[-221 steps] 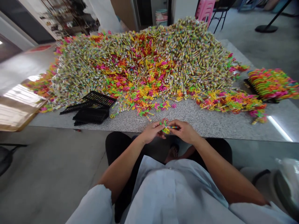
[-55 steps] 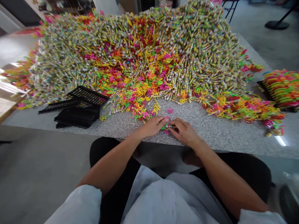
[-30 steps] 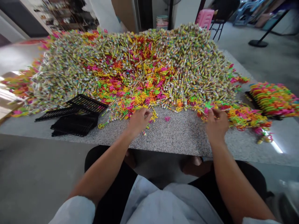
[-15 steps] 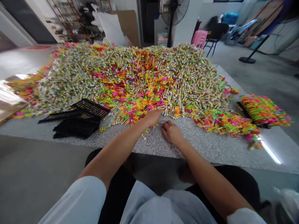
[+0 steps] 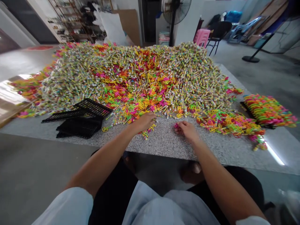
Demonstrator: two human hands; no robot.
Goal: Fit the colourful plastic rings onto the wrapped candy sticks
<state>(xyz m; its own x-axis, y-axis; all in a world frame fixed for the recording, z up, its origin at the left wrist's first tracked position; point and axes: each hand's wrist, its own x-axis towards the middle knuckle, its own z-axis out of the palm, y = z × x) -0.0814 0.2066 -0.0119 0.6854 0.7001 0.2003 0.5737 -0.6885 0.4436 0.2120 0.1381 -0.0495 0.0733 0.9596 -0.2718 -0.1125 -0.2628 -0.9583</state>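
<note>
The big pile (image 5: 192, 75) of patterned tubes and bright plastic pieces covers much of the speckled grey table (image 5: 168, 143). At the front middle of the pile, the left hand (image 5: 144, 122) is over a few stray pieces (image 5: 146, 134) by its edge; its fingers are curled and partly hidden, so I cannot tell whether they hold anything. The right hand (image 5: 189, 132) is just in front of the pile, right of its middle, fingers narrowed on 1 small pink piece (image 5: 176, 125). Black slotted trays (image 5: 79, 127) overlap at the pile's front left. Loose pieces (image 5: 229, 122) spread from the pile's front right, and a packed block of bright pieces (image 5: 269, 109) sits beyond the pile's right side. Behind the pile are 1 standing fan (image 5: 177, 6) and pink stools (image 5: 202, 37)
</note>
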